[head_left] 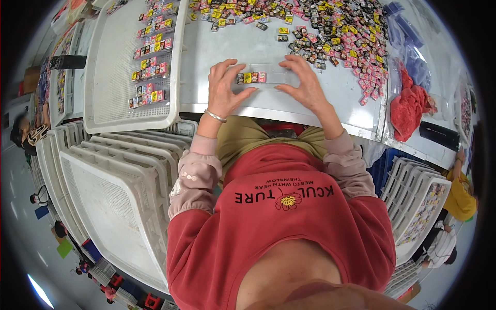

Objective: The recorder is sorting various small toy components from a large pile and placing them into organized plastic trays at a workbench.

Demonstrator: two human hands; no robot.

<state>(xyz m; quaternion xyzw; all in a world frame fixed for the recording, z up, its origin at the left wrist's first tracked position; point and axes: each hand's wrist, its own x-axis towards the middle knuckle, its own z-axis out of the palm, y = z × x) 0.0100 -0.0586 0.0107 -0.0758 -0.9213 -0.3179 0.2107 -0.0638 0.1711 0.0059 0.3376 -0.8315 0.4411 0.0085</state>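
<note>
At the far left, a white perforated tray is seen on the table, and short rows of small coloured squares are already laid on it in lines, one below another. Just beside it, on the white table, the left hand is rested with its fingers spread and not closed on anything; the fingertips lie at the left end of a clear narrow strip holder. In this holder a short row of four small pieces is placed at the left end, and the rest of it seems empty. The right hand is set at the right end of the holder, fingers also open and curved, touching it but gripping nothing as far as can be seen. Behind the hands, a large loose pile of small packets in pink, yellow and black is spread over the table. To do this step well, the holder should probably be kept pressed flat by both hands so that it does not slide, and the pieces should be pushed close together, with no gap and all facing the same way. At the far right a red cloth is lying, well apart from the hands.
</note>
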